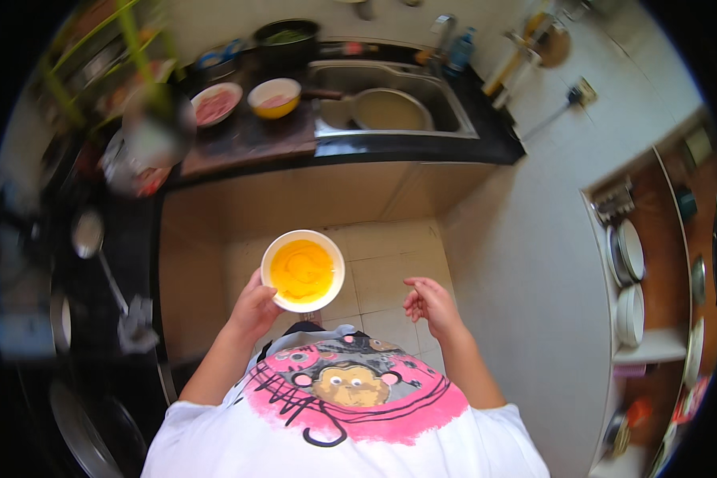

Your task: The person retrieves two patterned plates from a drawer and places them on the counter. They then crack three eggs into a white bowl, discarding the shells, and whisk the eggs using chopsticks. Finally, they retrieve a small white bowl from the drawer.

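Observation:
My left hand [256, 306] grips the rim of a white bowl [339, 281], thumb on the near edge. Inside the bowl is beaten egg [303, 271], yellow and smooth. The bowl is held in the air over the tiled floor, in front of my body. My right hand [430, 303] hangs in the air to the right, apart from the bowl. Its fingers are loosely curled and nothing shows in them.
A counter holds a bowl of raw meat [216, 103], a yellow bowl [275, 109] with meat, and a black pot [287, 51] with greens. A pan [392, 110] of cloudy liquid sits in the steel sink [466, 122]. A ladle [89, 233] lies left; shelves [651, 346] with dishes stand right.

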`<state>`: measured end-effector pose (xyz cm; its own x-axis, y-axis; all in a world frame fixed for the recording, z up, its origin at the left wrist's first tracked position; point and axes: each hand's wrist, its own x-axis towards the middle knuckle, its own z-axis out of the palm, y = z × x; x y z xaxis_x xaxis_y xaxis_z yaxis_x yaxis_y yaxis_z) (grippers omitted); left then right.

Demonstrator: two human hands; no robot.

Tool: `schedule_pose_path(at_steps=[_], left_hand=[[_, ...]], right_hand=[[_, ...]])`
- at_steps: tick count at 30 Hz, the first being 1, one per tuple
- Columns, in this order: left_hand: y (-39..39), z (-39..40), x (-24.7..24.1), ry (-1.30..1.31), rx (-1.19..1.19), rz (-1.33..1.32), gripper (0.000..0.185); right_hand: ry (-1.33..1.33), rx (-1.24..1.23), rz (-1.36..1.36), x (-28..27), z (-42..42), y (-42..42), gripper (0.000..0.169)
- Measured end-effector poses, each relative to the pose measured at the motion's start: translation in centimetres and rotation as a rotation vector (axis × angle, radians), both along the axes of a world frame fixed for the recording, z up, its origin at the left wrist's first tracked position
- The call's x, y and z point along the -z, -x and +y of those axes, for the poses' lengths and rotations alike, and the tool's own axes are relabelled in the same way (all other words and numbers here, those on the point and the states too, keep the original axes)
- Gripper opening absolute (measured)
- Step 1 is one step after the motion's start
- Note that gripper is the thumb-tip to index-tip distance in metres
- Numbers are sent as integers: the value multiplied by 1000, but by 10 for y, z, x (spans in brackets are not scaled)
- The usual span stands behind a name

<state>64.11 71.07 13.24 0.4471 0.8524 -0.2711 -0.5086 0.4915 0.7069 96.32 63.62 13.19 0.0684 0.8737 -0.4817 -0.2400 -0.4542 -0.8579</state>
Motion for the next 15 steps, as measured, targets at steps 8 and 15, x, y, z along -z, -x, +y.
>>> schedule_pose_path(at_steps=[8, 15], left_hand=[[-73, 109, -24, -45, 285, -4, 59], [-177, 127, -28, 130, 545, 35, 62]], right_hand=[[-223, 297, -299, -19, 67, -37, 24], [-147, 585, -555, -32, 18, -130, 23]])
